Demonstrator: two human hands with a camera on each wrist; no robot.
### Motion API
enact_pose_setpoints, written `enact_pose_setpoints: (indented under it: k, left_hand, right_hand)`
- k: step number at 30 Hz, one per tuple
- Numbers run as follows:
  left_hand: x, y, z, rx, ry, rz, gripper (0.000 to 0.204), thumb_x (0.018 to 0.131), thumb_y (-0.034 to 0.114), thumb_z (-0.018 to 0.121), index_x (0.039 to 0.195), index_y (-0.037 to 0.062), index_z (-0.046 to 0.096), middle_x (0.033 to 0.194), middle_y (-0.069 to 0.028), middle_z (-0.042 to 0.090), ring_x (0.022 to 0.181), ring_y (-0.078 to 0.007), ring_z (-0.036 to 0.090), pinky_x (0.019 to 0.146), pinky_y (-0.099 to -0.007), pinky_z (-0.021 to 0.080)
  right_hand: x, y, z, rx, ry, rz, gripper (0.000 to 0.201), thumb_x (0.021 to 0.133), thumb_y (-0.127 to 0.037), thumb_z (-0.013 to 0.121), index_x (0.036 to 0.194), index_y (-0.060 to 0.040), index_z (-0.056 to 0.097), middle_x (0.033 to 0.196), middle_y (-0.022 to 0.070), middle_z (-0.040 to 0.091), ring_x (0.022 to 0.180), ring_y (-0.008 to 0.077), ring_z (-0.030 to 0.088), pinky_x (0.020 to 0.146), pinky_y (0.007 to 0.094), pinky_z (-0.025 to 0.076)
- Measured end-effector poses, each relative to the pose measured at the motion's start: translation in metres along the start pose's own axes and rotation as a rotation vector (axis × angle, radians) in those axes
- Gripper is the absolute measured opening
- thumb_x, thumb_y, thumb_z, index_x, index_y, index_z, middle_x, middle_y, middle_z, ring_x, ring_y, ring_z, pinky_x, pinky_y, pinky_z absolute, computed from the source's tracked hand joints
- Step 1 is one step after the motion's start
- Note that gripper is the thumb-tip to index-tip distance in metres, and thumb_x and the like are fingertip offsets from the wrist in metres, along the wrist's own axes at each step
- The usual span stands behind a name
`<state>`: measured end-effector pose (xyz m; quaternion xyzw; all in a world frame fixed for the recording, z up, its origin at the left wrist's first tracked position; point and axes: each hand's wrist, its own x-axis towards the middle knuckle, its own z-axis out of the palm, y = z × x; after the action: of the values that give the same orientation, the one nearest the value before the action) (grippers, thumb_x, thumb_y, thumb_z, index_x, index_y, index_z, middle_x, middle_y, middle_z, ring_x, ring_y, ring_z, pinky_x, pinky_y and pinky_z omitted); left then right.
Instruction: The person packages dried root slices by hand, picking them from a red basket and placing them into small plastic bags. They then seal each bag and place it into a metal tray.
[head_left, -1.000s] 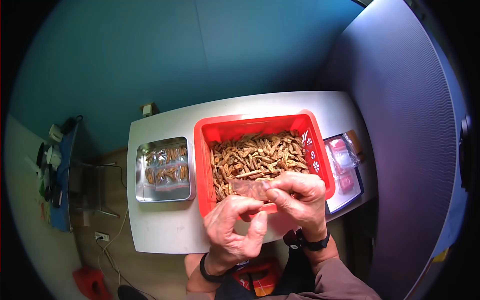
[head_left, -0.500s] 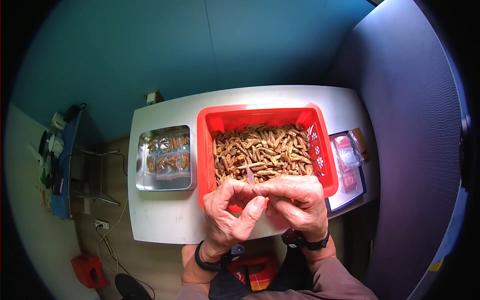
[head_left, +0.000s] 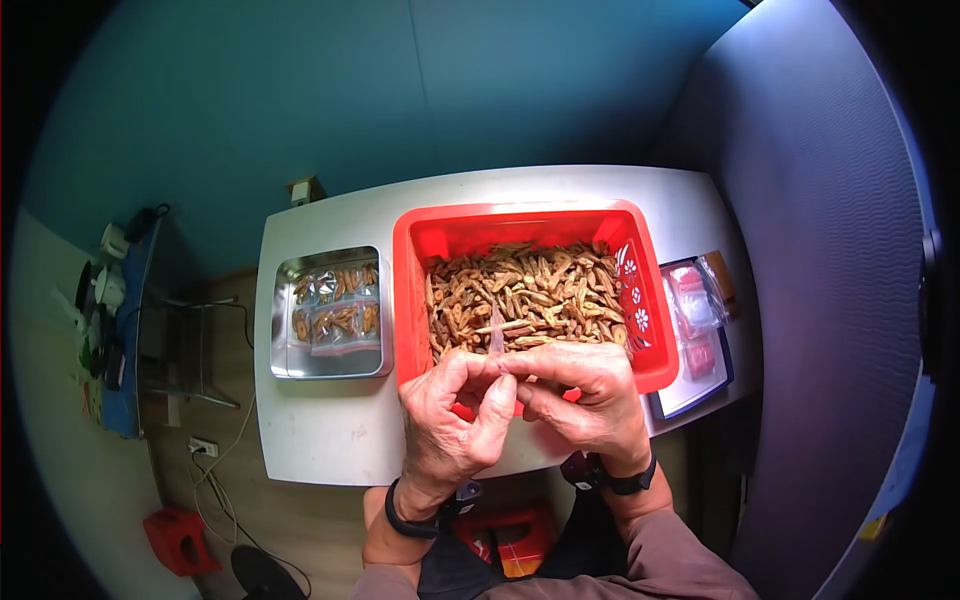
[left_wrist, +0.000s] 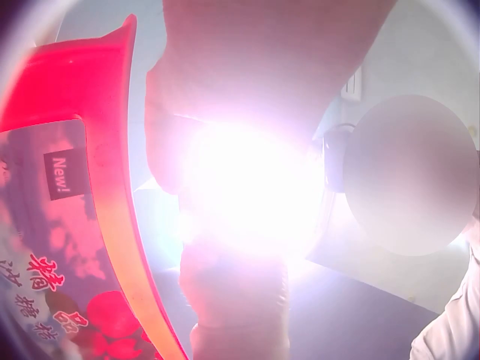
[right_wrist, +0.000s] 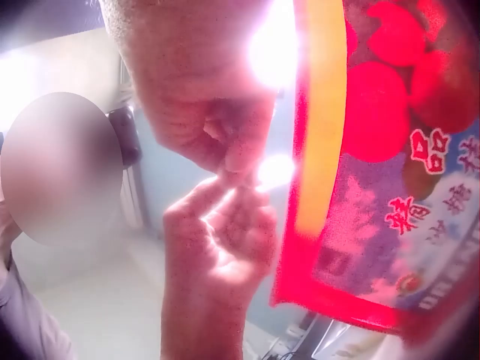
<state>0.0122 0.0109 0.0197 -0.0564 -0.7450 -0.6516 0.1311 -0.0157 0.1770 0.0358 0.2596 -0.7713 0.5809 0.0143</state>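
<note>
In the head view a small clear plastic bag stands up nearly edge-on, over the front part of a red basket. My left hand pinches its lower end between thumb and index finger. Close against it, the fingers of my right hand pinch the same end. Brown dried slices fill the basket behind the fingertips. The right wrist view shows both hands meeting at their fingertips, with the bag itself hard to make out. Strong glare covers much of the left hand in the left wrist view.
Left of the basket, a metal tin contains several filled zip bags. To the right, a dark-edged tray bears red-and-clear plastic packets. All stand on a white table; a grey partition rises at the right.
The bag was spread flat and tilted left a second ago; now it stands narrow and edge-on. My right hand has come down and closer to the left, and both hands have shifted slightly left.
</note>
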Motion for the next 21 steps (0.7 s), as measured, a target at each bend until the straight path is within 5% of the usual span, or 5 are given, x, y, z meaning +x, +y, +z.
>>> enact_pose_setpoints:
  k: [14,19,21]
  left_hand:
    - [-0.001,-0.005,-0.006,0.135,0.030,0.041,0.006,0.087,0.002,0.060,0.082,0.0002,0.058,0.071,-0.0033,0.062,0.062,-0.0087,0.059,0.060,-0.0237,0.048]
    - [0.004,-0.004,-0.013,-0.370,-0.117,-0.113,0.007,0.087,0.002,0.046,0.080,0.0031,0.050,0.072,-0.0024,0.052,0.065,-0.0098,0.045,0.062,-0.0259,0.041]
    - [0.004,-0.010,-0.018,-0.368,-0.191,-0.123,0.008,0.088,0.002,0.044,0.083,0.0036,0.050,0.077,-0.0029,0.054,0.068,-0.0093,0.047,0.065,-0.0252,0.042]
  right_hand:
    - [0.003,0.010,0.005,-0.096,0.005,-0.116,0.033,0.079,0.003,0.072,0.112,-0.0022,0.071,0.089,0.0131,0.071,0.075,0.0262,0.071,0.065,0.0323,0.056]
    - [0.004,0.006,0.003,0.004,0.044,0.013,0.045,0.079,0.002,0.072,0.123,0.0004,0.066,0.111,0.0175,0.068,0.080,0.0254,0.072,0.070,0.0331,0.057]
    - [0.008,0.012,0.004,-0.083,0.144,-0.172,0.046,0.079,-0.001,0.074,0.124,0.0003,0.066,0.112,0.0174,0.067,0.086,0.0261,0.071,0.076,0.0344,0.057]
